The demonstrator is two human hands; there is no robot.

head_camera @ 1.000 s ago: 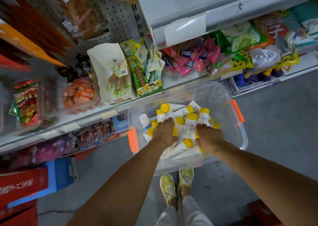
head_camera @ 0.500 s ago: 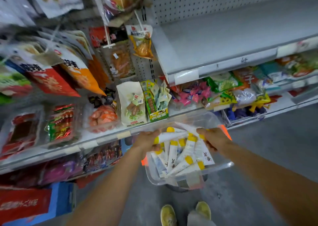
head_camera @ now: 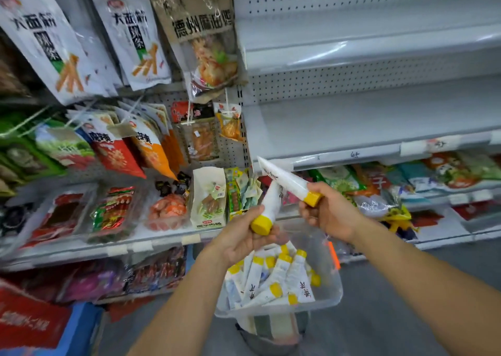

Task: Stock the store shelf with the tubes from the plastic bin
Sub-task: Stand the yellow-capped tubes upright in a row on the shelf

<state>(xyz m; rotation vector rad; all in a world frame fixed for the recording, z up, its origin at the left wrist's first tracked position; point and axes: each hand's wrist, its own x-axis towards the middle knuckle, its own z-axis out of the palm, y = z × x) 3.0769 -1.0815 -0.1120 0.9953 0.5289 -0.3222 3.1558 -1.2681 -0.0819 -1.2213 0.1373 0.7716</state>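
Observation:
My left hand point(head_camera: 244, 240) grips a white tube with a yellow cap point(head_camera: 267, 210) near its cap end, the tube pointing up and away. My right hand point(head_camera: 329, 212) holds a second white tube point(head_camera: 284, 179) by its yellow cap, its flat end aimed up-left toward the bare grey shelf point(head_camera: 366, 122). Both hands are raised above the clear plastic bin point(head_camera: 329, 298), which holds several more white tubes with yellow caps point(head_camera: 273, 277). The bin has an orange latch on its right side.
Snack bags hang on pegboard hooks at the left point(head_camera: 130, 38). Packaged foods fill the lower left shelf point(head_camera: 165, 212) and the shelf under the bare one point(head_camera: 433, 176). A second bare shelf point(head_camera: 352, 38) sits higher up. Grey floor lies to the right.
Both hands came up out of the bin, each lifting one tube. The view tilted upward, so the bare shelves now fill the upper right.

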